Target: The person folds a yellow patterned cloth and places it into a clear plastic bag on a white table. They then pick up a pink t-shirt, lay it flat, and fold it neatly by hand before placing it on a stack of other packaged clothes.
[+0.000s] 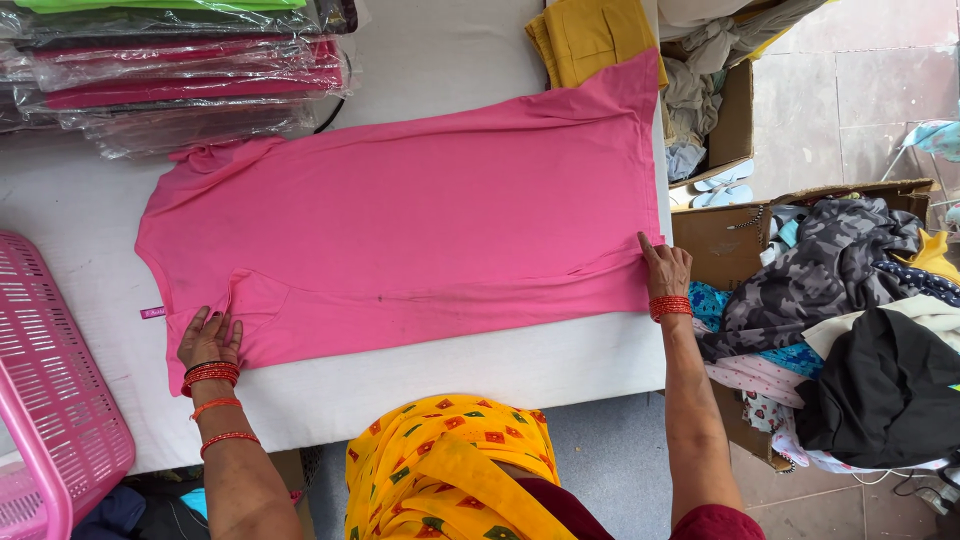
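A pink T-shirt (420,220) lies spread flat across a white table (440,370), collar end to the left, hem to the right. Its near side is folded inward along the length. My left hand (208,342) rests flat with fingers apart on the folded sleeve at the shirt's near left corner. My right hand (664,268) presses on the hem at the near right corner, its fingers together on the cloth. Both wrists wear red bangles.
Stacked garments in clear plastic bags (170,70) sit at the table's far left. A folded yellow garment (592,38) lies at the far right edge. A pink plastic basket (50,400) stands left. Cardboard boxes (730,240) with mixed clothes (850,310) crowd the floor on the right.
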